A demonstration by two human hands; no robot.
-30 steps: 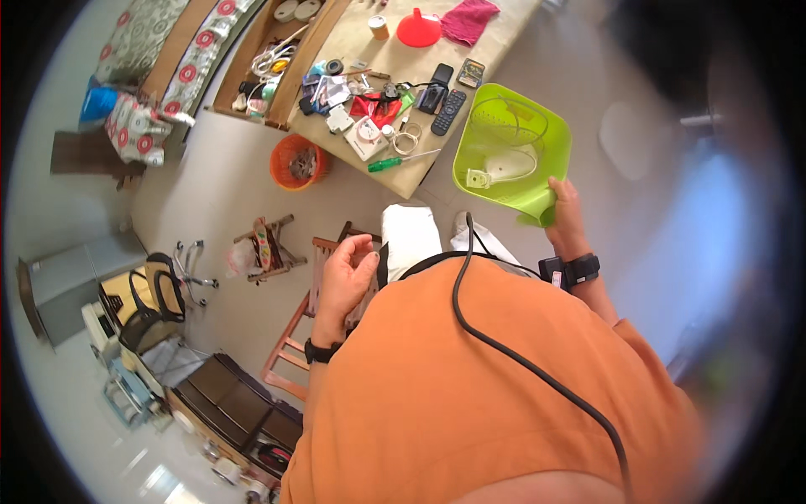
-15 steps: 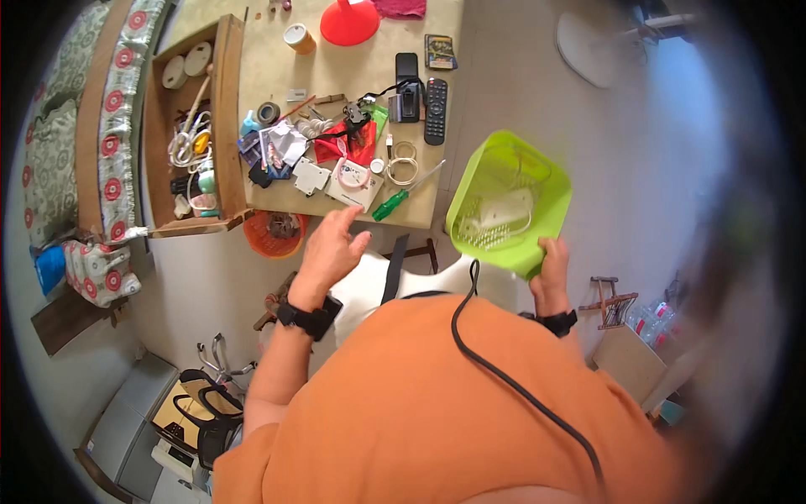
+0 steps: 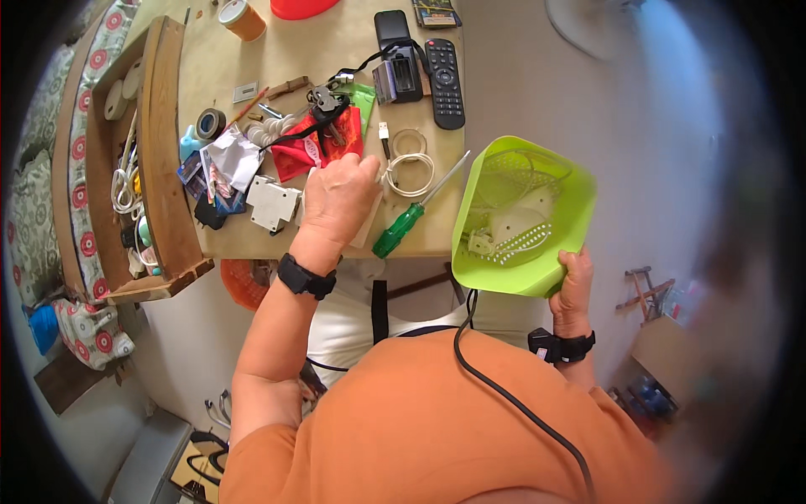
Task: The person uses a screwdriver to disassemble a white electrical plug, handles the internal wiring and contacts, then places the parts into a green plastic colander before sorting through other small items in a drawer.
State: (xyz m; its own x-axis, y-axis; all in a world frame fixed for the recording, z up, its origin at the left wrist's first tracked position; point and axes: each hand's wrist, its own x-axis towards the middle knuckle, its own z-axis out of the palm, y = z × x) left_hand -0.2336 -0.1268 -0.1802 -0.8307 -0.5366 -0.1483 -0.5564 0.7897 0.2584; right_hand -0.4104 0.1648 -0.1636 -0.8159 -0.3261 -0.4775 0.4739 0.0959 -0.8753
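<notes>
My right hand grips the near right corner of a lime-green plastic basket, held tilted off the table's right edge. Inside the basket lie a white device and pale cable. Over the table's near edge, my left hand is closed with its knuckles up. Its fingertips, and whatever is between them, are hidden. Under that hand shows part of a flat white box. Close by lie a green-handled screwdriver, a coiled white USB cable, a white switch-like block and a red packet.
A black remote and a black device with a strap lie farther back. On the left stands a wooden drawer holding cables. An orange basket sits below the table edge. Tape and an orange-white cup rest on the table.
My left hand has moved forward over the white box, and its fingers have curled in. The green basket stays in my right hand, slightly shifted. The view has moved closer to the table.
</notes>
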